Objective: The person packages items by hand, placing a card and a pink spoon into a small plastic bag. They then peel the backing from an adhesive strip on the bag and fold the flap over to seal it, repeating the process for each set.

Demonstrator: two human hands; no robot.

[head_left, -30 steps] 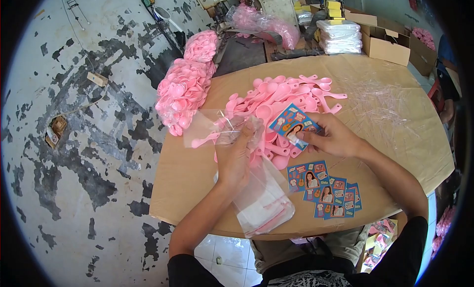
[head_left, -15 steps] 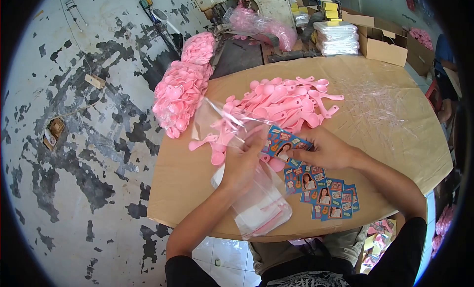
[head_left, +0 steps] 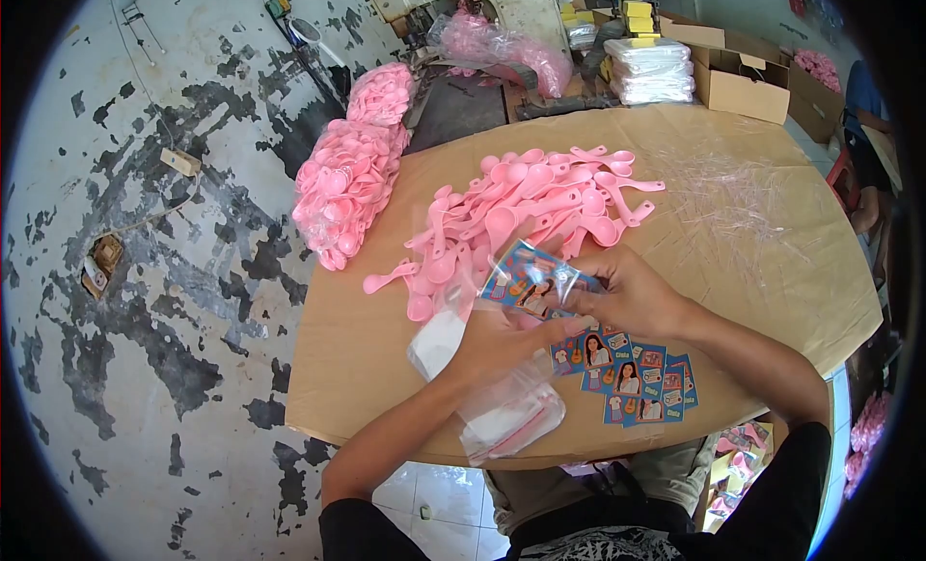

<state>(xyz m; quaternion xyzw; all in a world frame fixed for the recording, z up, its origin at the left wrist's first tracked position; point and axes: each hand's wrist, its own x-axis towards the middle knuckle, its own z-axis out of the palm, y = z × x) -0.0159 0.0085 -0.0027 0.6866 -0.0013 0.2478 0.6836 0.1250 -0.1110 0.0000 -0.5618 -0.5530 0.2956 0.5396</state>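
Pink plastic spoons (head_left: 540,190) lie heaped at the centre of the frame on a brown-covered table (head_left: 810,310), just beyond two bare hands at work on a blue printed card (head_left: 516,270). The right hand (head_left: 632,291) grips the card's right side between thumb and fingers. The left hand (head_left: 492,344) meets its lower edge, one digit stretched beneath; the other fingers are partly hidden, and whether they grip cannot be told. The card sits tilted at mid-frame, above similar overlapping cards (head_left: 641,383) on the table, with clear film (head_left: 458,293) beside its left edge. Clear plastic bags (head_left: 516,421) lie under the left forearm, near the table's front edge. Bulging bags of pink pieces (head_left: 347,180) stand at upper left of centre, by the table's edge. Thin clear strips (head_left: 728,199) scatter at right. Wrapped packets (head_left: 651,71) and an open cardboard box (head_left: 743,86) stand at upper right; another person (head_left: 865,117) is partly visible at the far right.
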